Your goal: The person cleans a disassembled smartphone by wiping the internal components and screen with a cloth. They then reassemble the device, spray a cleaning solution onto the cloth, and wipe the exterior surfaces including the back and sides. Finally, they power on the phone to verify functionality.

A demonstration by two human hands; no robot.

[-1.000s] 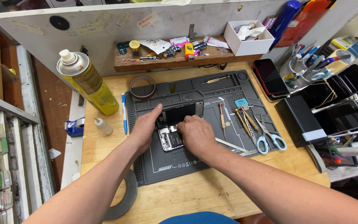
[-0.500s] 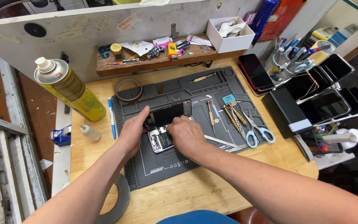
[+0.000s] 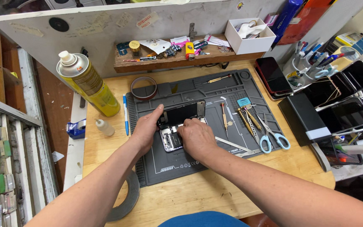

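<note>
Both hands work the opened black smartphone (image 3: 177, 126) mid-mat on the grey silicone mat (image 3: 198, 159): left hand (image 3: 145, 128) clasps its nine-o'clock edge, right hand (image 3: 196, 136) fingers curled onto internals; steady, gentle pressure seems wise.

The opened phone (image 3: 177, 126) shows a glossy black glass screen and bare metal internals. It lies on a matt grey rubber mat (image 3: 198, 157) over a smooth pale wooden table (image 3: 181, 197). The spray can (image 3: 87, 84) at far left is glossy yellow metal.

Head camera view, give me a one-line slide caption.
Left hand and right hand work on an opened phone on a grey repair mat.
</note>
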